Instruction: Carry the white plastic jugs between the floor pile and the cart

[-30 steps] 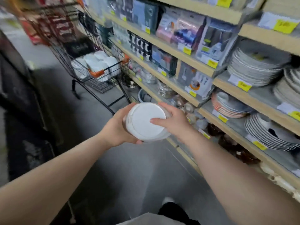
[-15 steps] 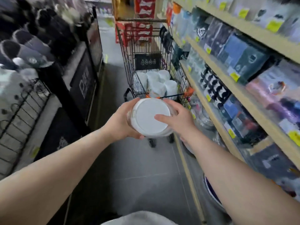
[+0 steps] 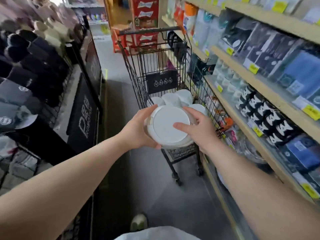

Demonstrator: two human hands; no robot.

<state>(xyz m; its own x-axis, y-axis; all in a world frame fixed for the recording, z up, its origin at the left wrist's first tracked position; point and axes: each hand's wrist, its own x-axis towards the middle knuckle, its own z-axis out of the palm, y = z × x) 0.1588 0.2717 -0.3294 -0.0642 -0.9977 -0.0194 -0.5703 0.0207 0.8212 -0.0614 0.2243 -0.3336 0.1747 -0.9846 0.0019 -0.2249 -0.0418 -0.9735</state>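
Observation:
I hold a round jar with a white lid [image 3: 167,126] between both hands, its lid facing me. My left hand [image 3: 136,130] grips its left side, thumb under the lower rim. My right hand [image 3: 199,129] grips the right side with the thumb lying across the lid. The jar hangs just above the near end of a black wire shopping cart [image 3: 138,78]. Inside the cart lie several similar white-lidded jars [image 3: 176,98].
Wooden shelves [image 3: 230,108] on the right carry boxed goods, mugs and yellow price tags. A dark display with hats and slippers [image 3: 26,66] lines the left. Red cartons [image 3: 145,14] stand beyond the cart. My shoe [image 3: 138,221] shows on the grey aisle floor.
My view has swung left from the plate shelves to face down the aisle. The jar in both hands has come nearer the cart and now hangs over its near end.

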